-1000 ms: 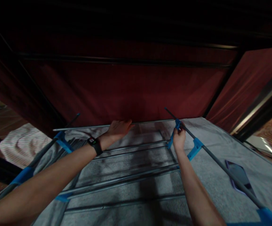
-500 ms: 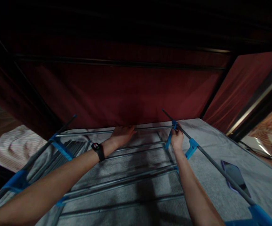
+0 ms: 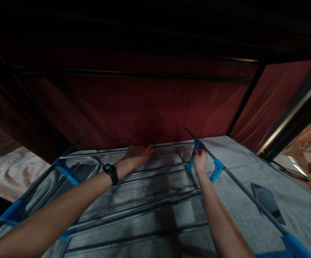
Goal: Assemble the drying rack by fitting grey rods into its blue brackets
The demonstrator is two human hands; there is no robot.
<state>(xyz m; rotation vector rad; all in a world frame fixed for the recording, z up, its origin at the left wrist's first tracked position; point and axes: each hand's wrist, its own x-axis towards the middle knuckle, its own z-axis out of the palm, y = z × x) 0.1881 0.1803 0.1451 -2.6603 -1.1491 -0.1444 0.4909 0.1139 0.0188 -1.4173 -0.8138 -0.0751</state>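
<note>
Along the far edge of the grey cloth [image 3: 241, 157], 1 crosswise rod [image 3: 171, 145] is running under the left hand [image 3: 137, 156], grip unclear; the right hand [image 3: 200, 159] is pinching the blue connector [image 3: 197, 142] at the rod's right end.

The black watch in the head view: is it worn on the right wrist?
No, the black watch is strapped at the wrist of the left hand, while the right hand's wrist is bare.
</note>
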